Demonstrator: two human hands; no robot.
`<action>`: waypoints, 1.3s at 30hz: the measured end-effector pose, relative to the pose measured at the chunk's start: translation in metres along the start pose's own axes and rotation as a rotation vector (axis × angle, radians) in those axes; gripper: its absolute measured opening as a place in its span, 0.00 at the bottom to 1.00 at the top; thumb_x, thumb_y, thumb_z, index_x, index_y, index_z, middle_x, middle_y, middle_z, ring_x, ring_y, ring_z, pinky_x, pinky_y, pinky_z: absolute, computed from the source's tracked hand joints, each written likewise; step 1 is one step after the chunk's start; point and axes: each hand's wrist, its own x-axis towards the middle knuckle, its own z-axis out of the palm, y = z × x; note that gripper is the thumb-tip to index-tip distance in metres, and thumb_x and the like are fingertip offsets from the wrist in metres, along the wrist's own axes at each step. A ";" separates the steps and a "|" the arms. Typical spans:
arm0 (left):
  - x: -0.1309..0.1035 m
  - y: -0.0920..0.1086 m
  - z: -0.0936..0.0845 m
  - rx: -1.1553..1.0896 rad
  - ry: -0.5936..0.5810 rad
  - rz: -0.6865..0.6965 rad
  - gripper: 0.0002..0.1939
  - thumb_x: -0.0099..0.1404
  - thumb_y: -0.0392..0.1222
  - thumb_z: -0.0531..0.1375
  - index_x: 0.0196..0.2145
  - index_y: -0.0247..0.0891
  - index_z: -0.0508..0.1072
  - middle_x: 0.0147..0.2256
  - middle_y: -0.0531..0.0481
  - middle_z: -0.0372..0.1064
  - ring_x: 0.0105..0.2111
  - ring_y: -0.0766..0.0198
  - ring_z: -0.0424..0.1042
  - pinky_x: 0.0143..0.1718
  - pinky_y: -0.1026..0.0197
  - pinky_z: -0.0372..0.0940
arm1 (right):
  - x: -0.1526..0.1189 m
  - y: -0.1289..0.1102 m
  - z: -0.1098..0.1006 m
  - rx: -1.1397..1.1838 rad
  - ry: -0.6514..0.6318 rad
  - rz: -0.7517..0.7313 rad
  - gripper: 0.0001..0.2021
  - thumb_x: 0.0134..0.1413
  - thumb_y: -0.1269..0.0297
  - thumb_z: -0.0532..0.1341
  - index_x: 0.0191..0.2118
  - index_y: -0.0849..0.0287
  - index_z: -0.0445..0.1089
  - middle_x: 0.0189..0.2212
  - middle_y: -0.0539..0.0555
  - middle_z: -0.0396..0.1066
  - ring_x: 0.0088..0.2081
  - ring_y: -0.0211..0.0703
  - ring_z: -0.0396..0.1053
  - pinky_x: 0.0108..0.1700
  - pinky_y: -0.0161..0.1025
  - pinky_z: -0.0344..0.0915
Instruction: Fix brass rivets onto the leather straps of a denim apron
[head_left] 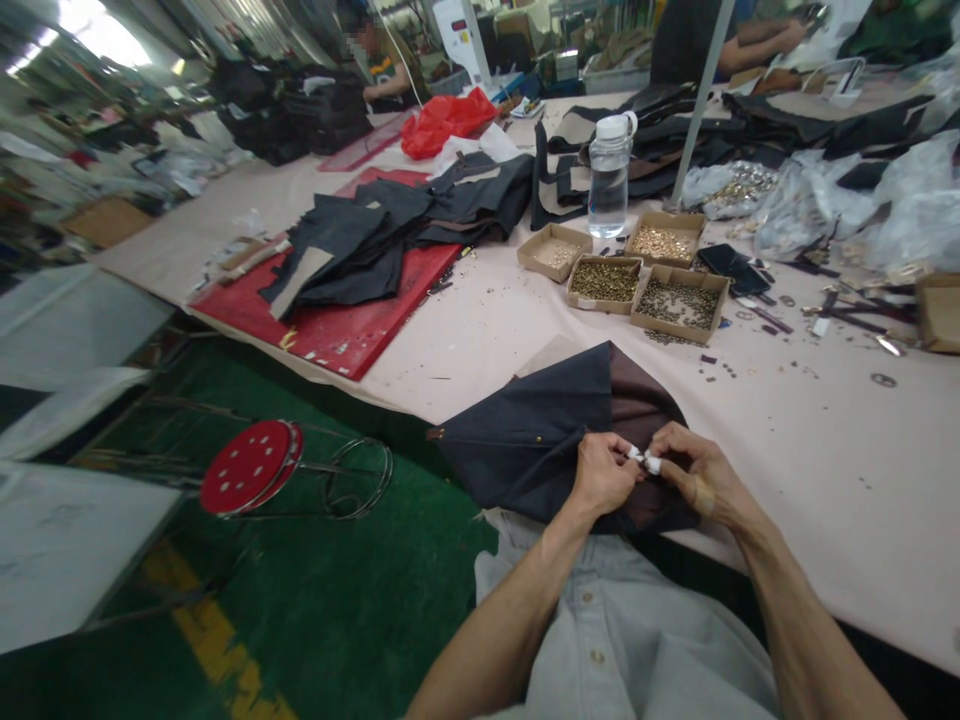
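A dark navy fabric piece [525, 420] with a brown section [645, 400] lies at the table's near edge, partly over my lap. Two small brass-coloured studs show on the navy side. My left hand [604, 472] is closed in a pinch on the fabric near the brown part. Facing it, my right hand [694, 475] has thumb and forefinger pinched together, the tips almost touching the left ones. White wrapping covers fingertips of both hands. Whatever small thing sits between the fingertips is too small to make out.
Cardboard trays of small metal fittings [604, 282] stand beyond the fabric, beside a water bottle [608, 180]. Stacked dark pieces [352, 245] rest on a red board [360, 335] at left. A red stool [251, 467] stands below. Co-workers sit across the table.
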 end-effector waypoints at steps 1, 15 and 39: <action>0.000 0.000 0.000 -0.023 -0.013 -0.005 0.05 0.54 0.32 0.63 0.32 0.33 0.76 0.26 0.45 0.78 0.26 0.60 0.79 0.26 0.66 0.72 | 0.001 0.001 -0.001 -0.020 -0.019 0.004 0.05 0.59 0.61 0.63 0.35 0.56 0.74 0.36 0.55 0.71 0.37 0.45 0.69 0.38 0.41 0.66; 0.000 -0.004 -0.003 -0.030 -0.076 0.059 0.07 0.52 0.31 0.62 0.32 0.33 0.75 0.29 0.44 0.79 0.29 0.56 0.81 0.27 0.64 0.74 | 0.007 -0.013 0.000 -0.137 -0.041 0.118 0.04 0.43 0.72 0.62 0.25 0.57 0.66 0.37 0.54 0.73 0.32 0.41 0.70 0.30 0.36 0.61; 0.003 0.010 -0.003 -0.212 0.270 -0.004 0.08 0.47 0.31 0.62 0.29 0.35 0.71 0.18 0.56 0.69 0.15 0.68 0.69 0.16 0.70 0.60 | 0.008 0.004 0.014 0.011 0.036 0.169 0.12 0.56 0.55 0.67 0.40 0.57 0.77 0.32 0.53 0.74 0.31 0.42 0.69 0.31 0.37 0.65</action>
